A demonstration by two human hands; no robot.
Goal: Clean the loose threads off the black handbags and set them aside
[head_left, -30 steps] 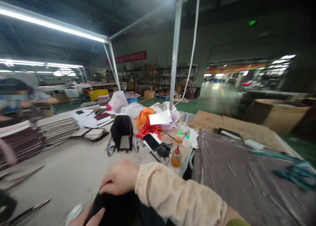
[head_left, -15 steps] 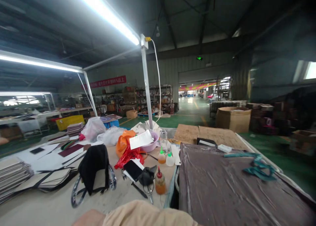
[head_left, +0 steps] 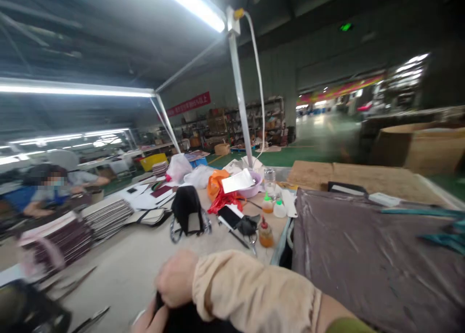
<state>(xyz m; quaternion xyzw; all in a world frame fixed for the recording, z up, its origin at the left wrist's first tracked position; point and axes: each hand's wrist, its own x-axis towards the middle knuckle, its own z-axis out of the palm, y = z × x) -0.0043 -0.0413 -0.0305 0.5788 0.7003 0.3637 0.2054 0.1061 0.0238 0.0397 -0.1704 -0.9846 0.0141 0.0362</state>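
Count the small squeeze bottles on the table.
3. An amber bottle with a red cap stands beside the scissors; an orange-filled one and a white one stand farther back, near the glass jar. The clutter may hide more.

A factory workshop: long worktables under fluorescent tube lights, stacks of cut board, glue bottles, storage shelving, cardboard cartons on green floor.

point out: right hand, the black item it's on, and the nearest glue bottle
right hand (head_left: 177, 278): head view, on the back of the hand.
black item (head_left: 181, 318): head view, on its dark surface below the hand.
glue bottle (head_left: 266, 235): head view, on its amber body under the red cap.
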